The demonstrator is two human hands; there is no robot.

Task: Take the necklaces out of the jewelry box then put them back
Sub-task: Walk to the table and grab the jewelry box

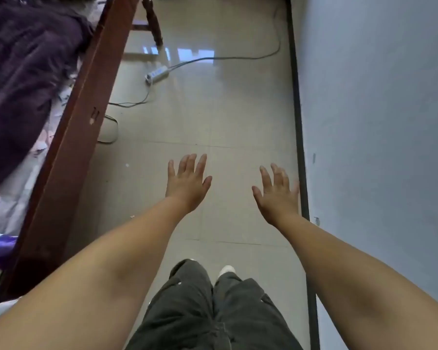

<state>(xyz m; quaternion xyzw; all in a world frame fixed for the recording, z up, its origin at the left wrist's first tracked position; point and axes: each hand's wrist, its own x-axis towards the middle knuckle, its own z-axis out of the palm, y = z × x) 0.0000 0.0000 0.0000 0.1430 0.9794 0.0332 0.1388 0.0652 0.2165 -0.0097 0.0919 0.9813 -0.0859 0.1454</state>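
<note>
No jewelry box and no necklace is in view. Both of my arms are stretched out forward over a tiled floor. My left hand (187,183) is open, palm down, fingers spread, holding nothing. My right hand (276,193) is open the same way, a little to the right and close to the wall's dark baseboard. Below them I see my dark trousers and the toe of a white shoe.
A wooden bed frame (71,137) runs along the left, with a dark purple blanket (23,72) on it. A white power strip (157,74) and its cables lie on the pale tiled floor (213,117) ahead. A light blue wall (377,122) stands on the right.
</note>
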